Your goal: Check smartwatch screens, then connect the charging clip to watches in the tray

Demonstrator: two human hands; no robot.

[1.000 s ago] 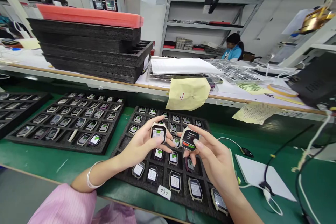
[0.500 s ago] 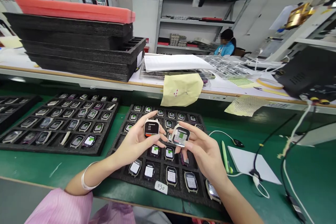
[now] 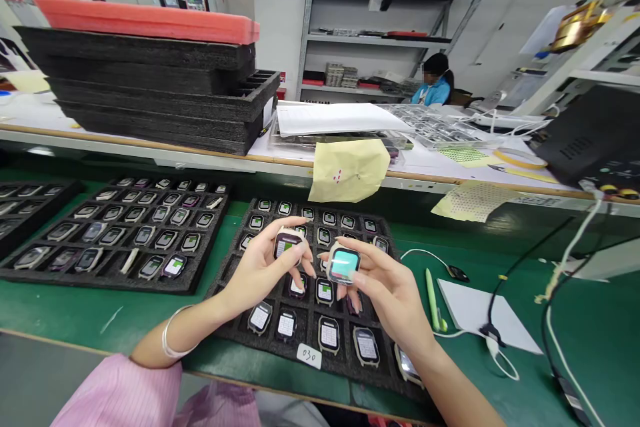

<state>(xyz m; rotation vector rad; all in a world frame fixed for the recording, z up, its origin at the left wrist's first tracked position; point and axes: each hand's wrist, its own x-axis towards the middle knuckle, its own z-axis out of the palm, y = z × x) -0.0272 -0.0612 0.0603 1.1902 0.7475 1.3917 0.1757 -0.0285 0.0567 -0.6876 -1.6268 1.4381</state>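
Observation:
My left hand [image 3: 263, 267] is closed round a strapless smartwatch body [image 3: 287, 245] with a lit green and white screen. A second watch body [image 3: 343, 265], its screen glowing teal, sits pinched in my right hand [image 3: 387, 287]. Both hands hover over a black foam tray [image 3: 235, 267] labelled 030, whose pockets hold several more watch bodies with lit screens. The two held watches are a few centimetres apart, faces up.
A second foam tray [image 3: 197, 280] of watch bodies lies to the left, a third [image 3: 10, 240] at the far left. Stacked black foam trays [image 3: 150, 100] with a red top stand on the rear bench. A green pen [image 3: 431, 290], white pad [image 3: 480, 313] and cables lie right. A person [image 3: 435, 83] sits far back.
The screen of the watch in my right hand went from a red and green list to plain teal. My left hand tilted its watch, whose screen also changed. Both hands dropped slightly.

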